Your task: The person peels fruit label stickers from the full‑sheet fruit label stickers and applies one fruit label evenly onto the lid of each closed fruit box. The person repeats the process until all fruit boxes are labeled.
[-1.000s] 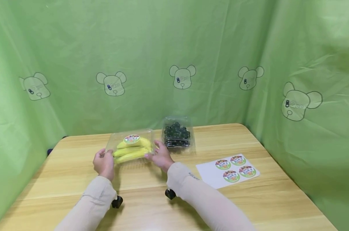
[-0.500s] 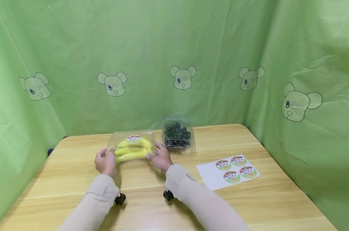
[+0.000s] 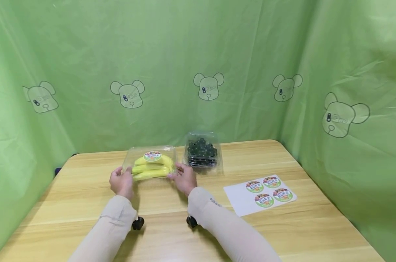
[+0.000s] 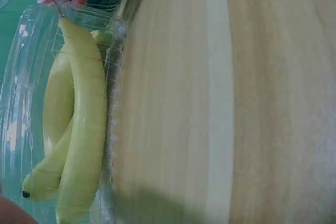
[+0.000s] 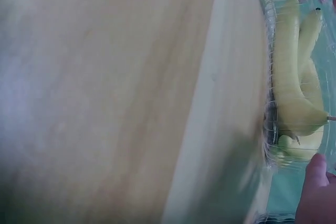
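Note:
Both hands hold a clear plastic box (image 3: pixel 127 159) of yellow bananas (image 3: pixel 152 173) by its two ends, toward the back left of the table. A round fruit sticker (image 3: pixel 152 156) lies on its lid. My left hand (image 3: pixel 121 183) grips the left end, thumb in front. At the right end my right hand (image 3: pixel 184 179) does the same; its thumb (image 5: pixel 315 174) shows against the box in the right wrist view. Through the clear wall in the left wrist view, the bananas (image 4: pixel 86 103) lie stacked. Whether the box touches the table cannot be told.
Just right of the bananas stands another clear box with dark grapes (image 3: pixel 202 150), near the back edge. A white sheet (image 3: pixel 235 198) bearing several round stickers (image 3: pixel 264 200) lies on the right of the wooden table (image 3: pixel 165 233). Green curtains (image 3: pixel 171 43) enclose the back and sides.
The banana box has shifted slightly away and to the right, and its tilt has levelled out. Both hands kept their grip and moved with it. The grapes and sticker sheet stayed put.

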A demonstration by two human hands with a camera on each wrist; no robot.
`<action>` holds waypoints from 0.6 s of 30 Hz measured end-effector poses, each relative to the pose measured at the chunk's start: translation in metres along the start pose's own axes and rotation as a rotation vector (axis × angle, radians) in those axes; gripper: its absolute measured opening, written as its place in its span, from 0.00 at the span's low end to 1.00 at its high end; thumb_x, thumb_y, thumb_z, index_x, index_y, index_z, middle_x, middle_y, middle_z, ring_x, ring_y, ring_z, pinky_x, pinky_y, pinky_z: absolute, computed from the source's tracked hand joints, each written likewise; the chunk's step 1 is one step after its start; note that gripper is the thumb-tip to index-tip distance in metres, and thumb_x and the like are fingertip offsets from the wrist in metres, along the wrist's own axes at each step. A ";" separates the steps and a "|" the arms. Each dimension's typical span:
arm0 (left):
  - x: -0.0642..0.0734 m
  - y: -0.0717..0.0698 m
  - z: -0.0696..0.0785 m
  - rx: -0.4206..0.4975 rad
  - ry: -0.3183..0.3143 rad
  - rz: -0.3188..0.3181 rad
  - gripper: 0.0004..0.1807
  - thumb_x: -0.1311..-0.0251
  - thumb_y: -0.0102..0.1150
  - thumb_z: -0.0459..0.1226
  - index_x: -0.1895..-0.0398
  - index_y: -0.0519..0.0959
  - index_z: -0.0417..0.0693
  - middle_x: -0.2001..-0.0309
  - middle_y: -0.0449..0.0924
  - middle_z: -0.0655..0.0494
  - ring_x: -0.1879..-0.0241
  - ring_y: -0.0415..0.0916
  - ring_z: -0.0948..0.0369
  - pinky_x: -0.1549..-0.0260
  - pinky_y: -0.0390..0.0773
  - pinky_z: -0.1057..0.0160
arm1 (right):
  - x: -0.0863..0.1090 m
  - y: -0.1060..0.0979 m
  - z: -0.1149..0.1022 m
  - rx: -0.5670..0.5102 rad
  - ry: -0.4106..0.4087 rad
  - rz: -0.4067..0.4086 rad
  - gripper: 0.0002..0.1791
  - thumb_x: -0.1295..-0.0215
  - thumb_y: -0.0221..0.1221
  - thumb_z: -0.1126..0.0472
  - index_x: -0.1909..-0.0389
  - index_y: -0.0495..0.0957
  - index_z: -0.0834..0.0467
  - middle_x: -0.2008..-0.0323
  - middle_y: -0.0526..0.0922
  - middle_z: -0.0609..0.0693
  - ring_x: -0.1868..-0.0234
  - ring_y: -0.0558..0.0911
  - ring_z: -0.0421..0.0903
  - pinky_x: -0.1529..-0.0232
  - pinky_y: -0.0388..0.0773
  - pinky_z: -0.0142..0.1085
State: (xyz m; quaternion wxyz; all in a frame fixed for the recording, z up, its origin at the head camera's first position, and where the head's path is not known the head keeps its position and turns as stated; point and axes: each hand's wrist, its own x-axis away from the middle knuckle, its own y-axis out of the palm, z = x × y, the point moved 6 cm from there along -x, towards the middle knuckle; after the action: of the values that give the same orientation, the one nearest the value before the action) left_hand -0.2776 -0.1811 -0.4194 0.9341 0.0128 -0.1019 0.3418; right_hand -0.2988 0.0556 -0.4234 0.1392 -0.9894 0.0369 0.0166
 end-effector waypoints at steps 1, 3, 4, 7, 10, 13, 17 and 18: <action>0.000 0.000 0.000 -0.007 0.006 -0.002 0.29 0.36 0.59 0.39 0.33 0.66 0.40 0.30 0.61 0.43 0.33 0.60 0.47 0.37 0.67 0.56 | 0.000 -0.001 -0.001 0.014 -0.002 0.012 0.28 0.49 0.71 0.64 0.44 0.78 0.61 0.46 0.80 0.58 0.45 0.79 0.53 0.45 0.77 0.40; -0.001 0.000 0.002 -0.019 0.016 -0.006 0.29 0.36 0.60 0.39 0.33 0.66 0.39 0.30 0.61 0.42 0.34 0.61 0.46 0.37 0.66 0.55 | -0.001 -0.002 -0.003 0.047 -0.016 0.037 0.26 0.51 0.72 0.64 0.48 0.80 0.62 0.50 0.83 0.57 0.50 0.81 0.52 0.49 0.79 0.40; -0.001 0.000 0.002 -0.022 0.017 -0.005 0.30 0.36 0.60 0.39 0.34 0.66 0.38 0.30 0.61 0.42 0.34 0.61 0.46 0.37 0.66 0.55 | -0.001 -0.003 -0.003 0.065 -0.017 0.049 0.25 0.51 0.73 0.63 0.49 0.81 0.61 0.53 0.84 0.56 0.52 0.82 0.50 0.50 0.80 0.39; -0.001 -0.001 0.002 -0.021 0.002 0.001 0.31 0.37 0.61 0.40 0.34 0.64 0.37 0.31 0.61 0.41 0.35 0.61 0.46 0.37 0.66 0.55 | -0.003 -0.003 -0.005 0.104 -0.017 0.073 0.24 0.53 0.74 0.63 0.52 0.83 0.61 0.59 0.85 0.53 0.58 0.82 0.47 0.55 0.81 0.39; -0.001 -0.002 0.002 -0.011 -0.022 0.007 0.33 0.38 0.62 0.40 0.34 0.63 0.36 0.33 0.61 0.41 0.36 0.61 0.46 0.37 0.67 0.55 | -0.006 -0.004 -0.006 0.137 -0.018 0.093 0.23 0.55 0.75 0.63 0.54 0.84 0.60 0.63 0.84 0.51 0.61 0.80 0.46 0.56 0.80 0.39; -0.002 -0.002 0.003 -0.012 -0.021 0.018 0.33 0.39 0.64 0.41 0.36 0.65 0.35 0.35 0.63 0.40 0.38 0.63 0.47 0.39 0.68 0.56 | -0.007 -0.005 -0.007 0.155 -0.021 0.113 0.19 0.56 0.76 0.63 0.60 0.85 0.60 0.66 0.82 0.50 0.61 0.78 0.47 0.56 0.78 0.40; -0.002 -0.002 0.003 -0.032 -0.001 0.043 0.32 0.42 0.67 0.42 0.39 0.69 0.35 0.36 0.61 0.37 0.40 0.62 0.46 0.41 0.69 0.55 | -0.007 -0.007 -0.007 0.172 -0.023 0.132 0.13 0.56 0.76 0.61 0.69 0.84 0.58 0.68 0.81 0.49 0.61 0.77 0.47 0.55 0.77 0.41; -0.002 -0.002 0.003 -0.040 0.003 0.050 0.32 0.43 0.68 0.42 0.40 0.70 0.35 0.36 0.61 0.36 0.40 0.62 0.46 0.41 0.69 0.54 | -0.007 -0.008 -0.007 0.172 -0.021 0.133 0.12 0.55 0.76 0.61 0.70 0.84 0.58 0.68 0.80 0.49 0.62 0.77 0.47 0.55 0.76 0.41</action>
State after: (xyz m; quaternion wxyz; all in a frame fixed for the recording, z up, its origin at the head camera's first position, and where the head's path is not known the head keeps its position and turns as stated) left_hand -0.2778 -0.1842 -0.4170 0.9254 -0.0088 -0.1077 0.3632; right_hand -0.3052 0.0615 -0.4148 0.2225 -0.9690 0.1023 0.0329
